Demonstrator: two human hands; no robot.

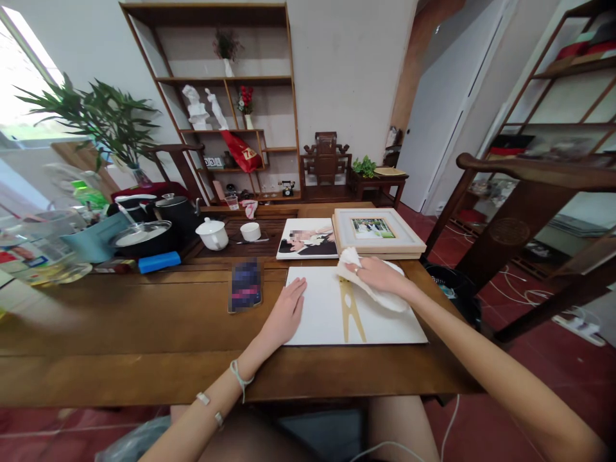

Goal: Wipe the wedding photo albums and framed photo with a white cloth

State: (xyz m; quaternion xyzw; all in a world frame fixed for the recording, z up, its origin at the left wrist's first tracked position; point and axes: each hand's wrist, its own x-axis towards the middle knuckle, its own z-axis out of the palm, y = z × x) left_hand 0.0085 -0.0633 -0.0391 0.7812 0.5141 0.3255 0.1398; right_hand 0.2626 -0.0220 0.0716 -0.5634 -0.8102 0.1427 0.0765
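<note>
A white rectangular board (pixel 317 321) lies flat on the table before me, with a flat gold A-shaped piece (pixel 346 317) on its middle. My left hand (pixel 289 311) rests on the board's left side, fingers stretched out and lying flat. Over the upper right of the board, my right hand (pixel 380 276) grips a crumpled white cloth (pixel 394 300) or tissue; its exact kind is unclear. The cloth touches the board and covers part of it, along with the top end of the gold piece.
Behind the board lie a photo print (pixel 308 247) and a pale wooden picture frame (pixel 380 215). A phone (pixel 245 285) is left of my left hand. Farther left stand a lidded white bowl (pixel 212 235), a small white cup (pixel 250 231) and a blue block (pixel 159 262). A dark chair (pixel 520 218) stands right.
</note>
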